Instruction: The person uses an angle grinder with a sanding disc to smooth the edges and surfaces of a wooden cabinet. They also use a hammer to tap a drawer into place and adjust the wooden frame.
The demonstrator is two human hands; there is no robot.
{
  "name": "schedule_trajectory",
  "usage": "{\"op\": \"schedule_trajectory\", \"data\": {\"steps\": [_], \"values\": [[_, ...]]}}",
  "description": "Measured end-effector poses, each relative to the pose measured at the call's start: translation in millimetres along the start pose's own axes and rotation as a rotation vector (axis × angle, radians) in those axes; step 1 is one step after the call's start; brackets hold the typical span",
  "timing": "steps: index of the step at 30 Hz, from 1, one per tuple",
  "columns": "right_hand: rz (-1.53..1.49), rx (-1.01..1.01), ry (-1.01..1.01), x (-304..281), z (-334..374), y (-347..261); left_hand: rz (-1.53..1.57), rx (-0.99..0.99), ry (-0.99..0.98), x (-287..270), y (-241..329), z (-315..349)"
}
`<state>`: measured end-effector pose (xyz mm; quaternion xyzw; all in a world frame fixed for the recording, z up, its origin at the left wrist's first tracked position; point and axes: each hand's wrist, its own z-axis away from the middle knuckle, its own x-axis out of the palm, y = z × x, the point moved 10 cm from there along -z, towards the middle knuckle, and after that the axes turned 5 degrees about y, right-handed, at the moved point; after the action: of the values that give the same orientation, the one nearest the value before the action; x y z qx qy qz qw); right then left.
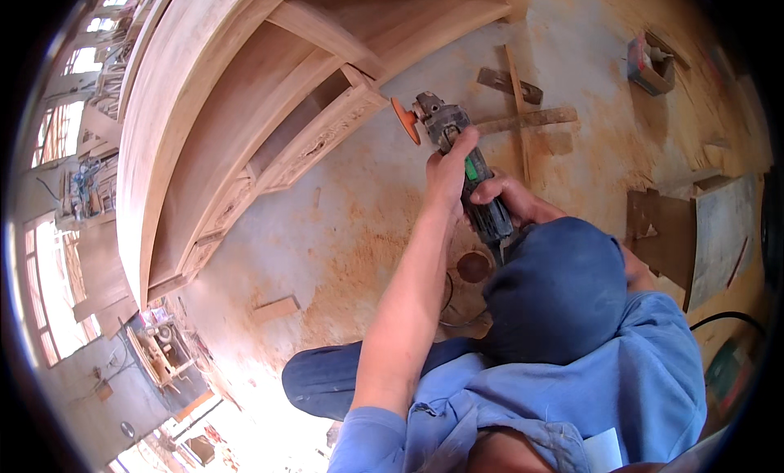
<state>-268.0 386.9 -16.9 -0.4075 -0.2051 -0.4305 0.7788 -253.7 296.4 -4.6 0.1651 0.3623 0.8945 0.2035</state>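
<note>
The person is holding a grinder (pixel 461 159) with both hands. The left hand (pixel 447 169) is wrapping tight around the front part of the grinder, near its head. The right hand (pixel 510 197) is gripping the dark handle farther back. The grinder is pointing up and away from the person. Its round orange disc (pixel 405 119) is sitting just beside the carved edge of a big wooden frame (pixel 245 106). I cannot tell if the disc is touching the wood. The frame is standing on a dusty floor (pixel 343 220). Loose wooden sticks (pixel 523 118) are lying on the floor near the grinder. A black cord (pixel 731 316) is lying to the right of the person.
</note>
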Motion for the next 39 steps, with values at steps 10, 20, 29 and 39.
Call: {"op": "schedule_trajectory", "data": {"steps": [10, 20, 29, 39], "values": [[0.029, 0.009, -0.057, -23.2, -48.3, -32.7, -0.039, 0.073, 0.123, 8.7, 10.7, -53.0], [0.113, 0.127, -0.117, -15.1, -65.5, -57.5, 0.080, 0.046, 0.216, 5.5, 32.4, -61.1], [0.138, 0.139, -0.102, -17.8, -70.4, -51.5, 0.056, 0.097, 0.240, 2.9, 33.9, -62.5], [0.091, 0.047, -0.129, -8.8, -76.5, -52.4, 0.000, 0.031, 0.266, -7.3, 29.9, -68.2]]}}
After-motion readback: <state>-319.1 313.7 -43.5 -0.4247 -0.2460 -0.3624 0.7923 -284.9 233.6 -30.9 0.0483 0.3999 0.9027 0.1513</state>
